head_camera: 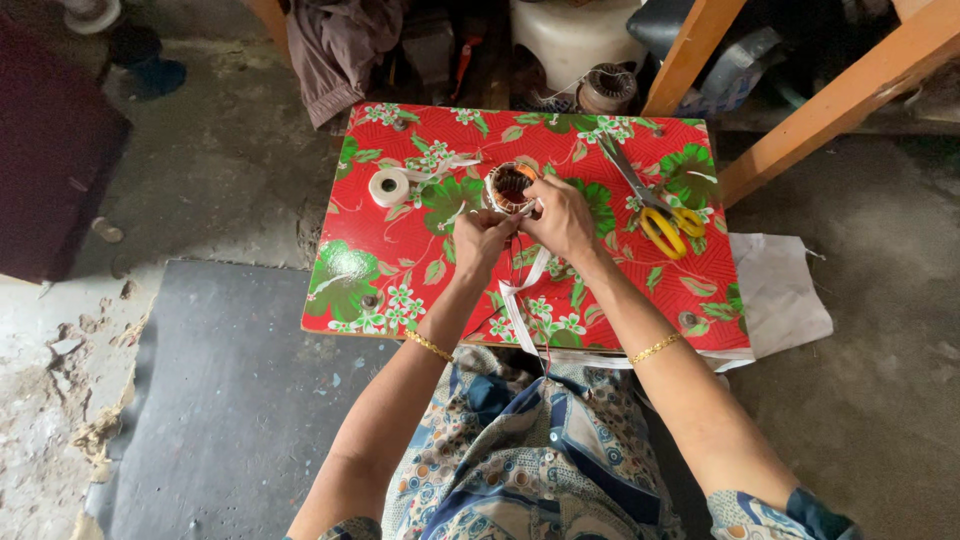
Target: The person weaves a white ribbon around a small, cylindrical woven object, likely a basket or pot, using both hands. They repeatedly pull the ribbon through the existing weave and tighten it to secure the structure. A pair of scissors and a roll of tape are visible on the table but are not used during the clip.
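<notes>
A round motor winding with copper wire (509,186) sits on a low table covered in red floral oilcloth (400,270). My left hand (483,240) and my right hand (561,216) meet just in front of the winding, fingers pinched on thin wires and a white cloth tape strip (520,305) that trails toward my lap. A red wire hangs down beside the strip.
A roll of white tape (389,187) lies left of the winding. Yellow-handled scissors (660,215) lie to the right. White paper (780,290) sits off the table's right edge. Orange wooden legs (840,100), another winding (606,88) and clutter stand behind. A dark mat (230,400) covers the floor at left.
</notes>
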